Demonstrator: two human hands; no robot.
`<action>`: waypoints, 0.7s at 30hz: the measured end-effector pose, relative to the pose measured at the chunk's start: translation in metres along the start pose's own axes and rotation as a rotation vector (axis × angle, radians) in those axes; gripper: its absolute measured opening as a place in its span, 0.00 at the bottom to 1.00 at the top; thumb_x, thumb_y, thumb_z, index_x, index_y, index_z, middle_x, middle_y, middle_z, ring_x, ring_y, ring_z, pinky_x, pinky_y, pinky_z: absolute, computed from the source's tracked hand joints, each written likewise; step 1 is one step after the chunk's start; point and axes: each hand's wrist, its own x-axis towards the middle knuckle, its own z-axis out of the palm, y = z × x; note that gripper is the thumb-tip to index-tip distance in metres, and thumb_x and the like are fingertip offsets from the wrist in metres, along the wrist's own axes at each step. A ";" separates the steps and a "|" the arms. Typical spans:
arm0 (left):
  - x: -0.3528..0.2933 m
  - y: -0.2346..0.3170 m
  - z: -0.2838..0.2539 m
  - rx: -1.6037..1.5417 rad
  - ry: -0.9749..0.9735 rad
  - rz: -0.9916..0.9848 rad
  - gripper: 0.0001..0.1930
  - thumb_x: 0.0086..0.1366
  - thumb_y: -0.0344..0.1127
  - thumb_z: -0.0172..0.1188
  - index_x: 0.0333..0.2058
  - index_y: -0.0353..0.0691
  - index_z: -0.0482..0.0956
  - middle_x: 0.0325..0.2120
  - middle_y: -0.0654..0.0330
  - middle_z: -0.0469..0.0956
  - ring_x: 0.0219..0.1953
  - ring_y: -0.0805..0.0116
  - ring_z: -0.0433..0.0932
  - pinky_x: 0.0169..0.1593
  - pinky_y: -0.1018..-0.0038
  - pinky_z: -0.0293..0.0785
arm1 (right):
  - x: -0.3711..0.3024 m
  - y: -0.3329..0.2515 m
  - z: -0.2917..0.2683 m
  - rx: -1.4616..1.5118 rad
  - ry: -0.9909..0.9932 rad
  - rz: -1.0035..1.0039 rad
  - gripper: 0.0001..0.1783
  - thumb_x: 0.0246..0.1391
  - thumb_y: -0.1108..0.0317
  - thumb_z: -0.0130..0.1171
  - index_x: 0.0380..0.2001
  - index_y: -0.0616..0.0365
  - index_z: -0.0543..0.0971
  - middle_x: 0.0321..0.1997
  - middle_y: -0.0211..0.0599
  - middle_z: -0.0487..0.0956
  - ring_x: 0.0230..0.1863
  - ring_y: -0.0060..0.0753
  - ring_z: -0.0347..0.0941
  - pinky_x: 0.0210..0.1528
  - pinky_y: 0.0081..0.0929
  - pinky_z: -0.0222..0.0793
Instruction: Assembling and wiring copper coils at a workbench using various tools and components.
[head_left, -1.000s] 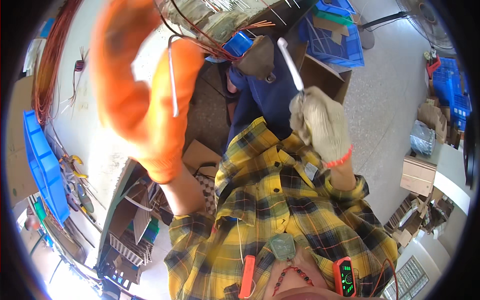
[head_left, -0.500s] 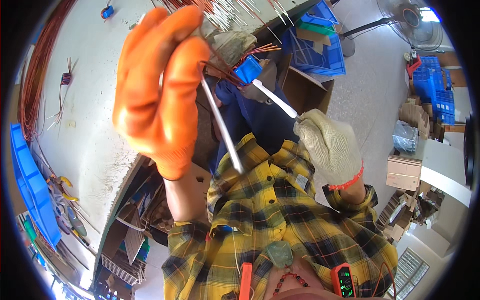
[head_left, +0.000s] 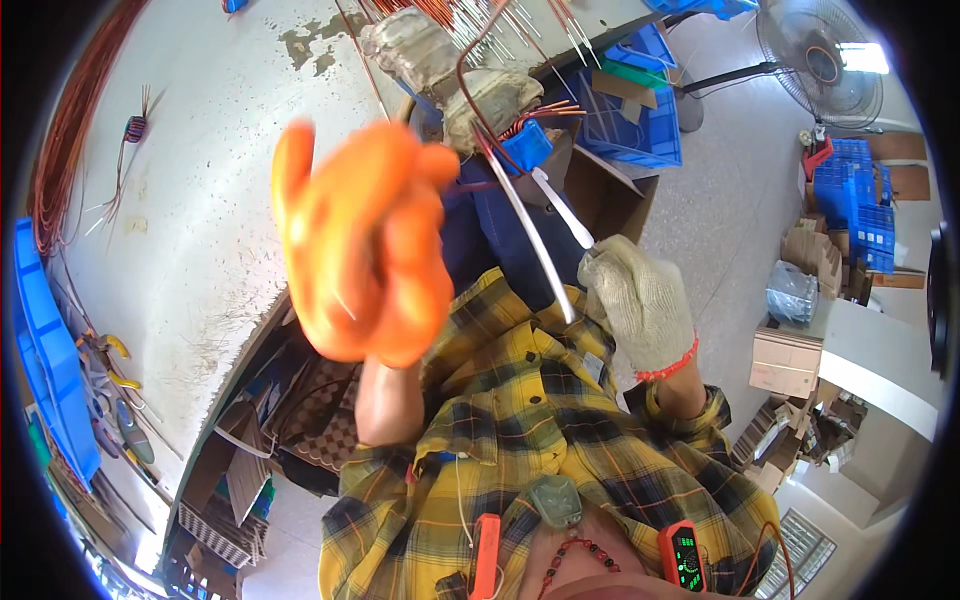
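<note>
My left hand, in an orange glove, is raised left of centre, blurred by motion, most of its fingers curled in. Whatever lies inside that grip is hidden. My right hand, in a pale knit glove with a red cuff, closes round the lower end of a slim white stick. At the stick's far end is a small blue block wound with copper wire, short copper ends poking out to its right. A silver-ended wire hangs down between my hands, and a brown wire loops up above the block.
A worn grey bench holds a copper wire bundle, a small wound coil, pliers and a blue tray. Wrapped lumps stand at its edge. Blue crates and a fan are beyond.
My left hand has moved down and right. The silver-ended wire has swung right, away from it, and the brown loop rises higher. The wound block shifts slightly right; my right hand keeps the stick.
</note>
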 end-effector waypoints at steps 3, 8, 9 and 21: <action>-0.008 0.028 -0.018 0.227 -0.067 0.121 0.12 0.52 0.25 0.65 0.38 0.34 0.84 0.32 0.55 0.88 0.40 0.52 0.87 0.72 0.45 0.58 | -0.004 0.001 -0.005 -0.104 -0.011 -0.025 0.11 0.60 0.68 0.66 0.44 0.58 0.81 0.29 0.48 0.82 0.30 0.51 0.83 0.32 0.34 0.76; 0.023 -0.028 0.010 -0.104 0.000 0.097 0.13 0.66 0.27 0.61 0.46 0.23 0.83 0.41 0.44 0.87 0.43 0.63 0.85 0.65 0.52 0.71 | -0.006 -0.010 -0.009 -0.131 0.036 -0.022 0.10 0.62 0.66 0.65 0.44 0.57 0.81 0.30 0.47 0.82 0.30 0.53 0.82 0.31 0.35 0.75; 0.036 -0.034 0.015 -0.231 -0.048 0.104 0.14 0.68 0.28 0.61 0.47 0.23 0.83 0.46 0.44 0.86 0.45 0.63 0.84 0.62 0.54 0.73 | -0.003 -0.016 -0.008 -0.198 0.070 -0.047 0.09 0.63 0.65 0.65 0.43 0.55 0.81 0.30 0.45 0.82 0.30 0.52 0.82 0.30 0.36 0.75; 0.068 0.000 0.023 -0.661 -0.290 -0.678 0.13 0.68 0.35 0.71 0.45 0.32 0.89 0.54 0.51 0.82 0.58 0.64 0.77 0.59 0.70 0.72 | 0.022 -0.040 0.019 -0.243 0.189 -0.105 0.12 0.67 0.59 0.65 0.36 0.56 0.79 0.25 0.45 0.80 0.27 0.52 0.80 0.28 0.37 0.73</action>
